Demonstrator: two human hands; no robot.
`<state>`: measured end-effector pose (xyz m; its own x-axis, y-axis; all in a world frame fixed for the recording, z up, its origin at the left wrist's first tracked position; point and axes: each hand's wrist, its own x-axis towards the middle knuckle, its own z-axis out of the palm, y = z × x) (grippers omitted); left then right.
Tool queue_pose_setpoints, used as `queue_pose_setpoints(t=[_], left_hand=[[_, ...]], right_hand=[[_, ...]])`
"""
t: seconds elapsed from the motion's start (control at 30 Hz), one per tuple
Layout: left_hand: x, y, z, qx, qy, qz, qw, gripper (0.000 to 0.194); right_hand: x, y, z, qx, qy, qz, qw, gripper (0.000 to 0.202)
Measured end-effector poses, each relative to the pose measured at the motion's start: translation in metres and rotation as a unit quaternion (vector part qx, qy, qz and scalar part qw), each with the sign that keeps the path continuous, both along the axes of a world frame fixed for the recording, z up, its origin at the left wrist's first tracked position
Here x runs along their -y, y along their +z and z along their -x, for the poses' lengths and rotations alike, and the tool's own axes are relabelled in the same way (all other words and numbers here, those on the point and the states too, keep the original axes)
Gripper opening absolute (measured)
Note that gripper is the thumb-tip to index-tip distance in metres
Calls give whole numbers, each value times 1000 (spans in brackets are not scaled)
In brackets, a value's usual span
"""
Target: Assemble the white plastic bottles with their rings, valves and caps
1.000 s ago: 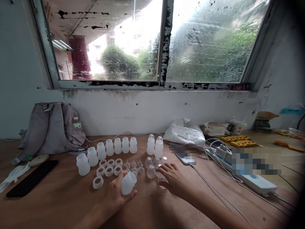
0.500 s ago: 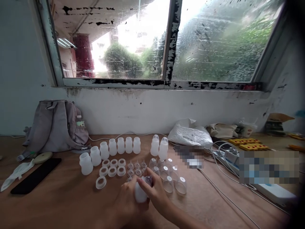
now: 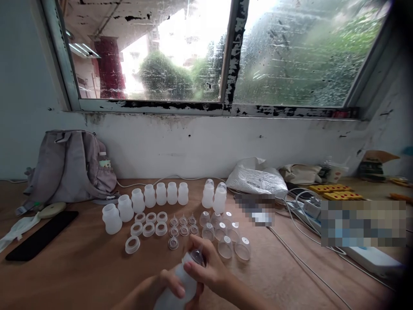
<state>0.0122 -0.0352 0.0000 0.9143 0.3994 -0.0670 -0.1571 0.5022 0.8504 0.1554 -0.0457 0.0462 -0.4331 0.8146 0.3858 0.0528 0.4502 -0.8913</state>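
A white frosted bottle [image 3: 176, 287] is tilted between both hands, low in the middle of the head view. My left hand [image 3: 166, 282] wraps round its body. My right hand [image 3: 208, 267] grips its top end, where a clear cap [image 3: 196, 257] shows between the fingers. Beyond them lie clear nipple pieces [image 3: 173, 243], with white rings [image 3: 132, 244] to their left and clear domed caps [image 3: 242, 248] to their right. Several open bottles [image 3: 112, 218] stand in a curved row behind. Two capped bottles [image 3: 220, 198] stand apart at the back.
A grey backpack [image 3: 72, 168] and a black flat case [image 3: 41, 236] lie at the left. At the right are a silver bag [image 3: 257, 180], cables, a white power strip [image 3: 371, 260] and yellow blocks [image 3: 343, 195]. The wall and window rise behind the table.
Both hands and the held bottle have come lower, and the bottle is tilted with more of its body showing. The whole view has shifted slightly.
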Motion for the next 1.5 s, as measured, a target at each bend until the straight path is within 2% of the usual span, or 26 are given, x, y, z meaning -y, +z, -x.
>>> queue_pose_setpoints(t=[0.1, 0.23, 0.33, 0.43, 0.57, 0.77, 1.0, 1.27, 1.37, 1.5], left_hand=[[-1, -13, 5, 84, -59, 95, 990, 35], [-1, -16, 12, 159, -78, 160, 971, 34], [-4, -17, 17, 187, -86, 180, 962, 35], [-7, -17, 18, 183, -70, 157, 968, 35], [-8, -15, 15, 149, -41, 122, 980, 32], [-5, -10, 12, 93, -16, 111, 989, 30], [-5, -11, 12, 84, 19, 106, 991, 32], [1, -12, 9, 107, 60, 72, 990, 43], [3, -7, 6, 105, 87, 80, 987, 42], [1, 7, 8, 95, 172, 69, 978, 31]], right_hand=[[0, 3, -1, -44, 70, 58, 995, 32], [-2, 1, -2, -133, 91, 119, 980, 39], [-5, 1, -3, -165, 123, 161, 965, 46], [-9, 2, -5, -190, 151, 215, 946, 54], [-13, 2, -6, -195, 62, 189, 960, 20], [-18, 1, -6, -169, 7, 171, 971, 28], [-21, 0, -10, -180, 10, 185, 966, 23], [-21, 1, -11, -214, 74, 234, 945, 17], [-27, -2, -15, -232, 21, 213, 949, 16], [-36, -1, -25, -192, -118, 114, 967, 16]])
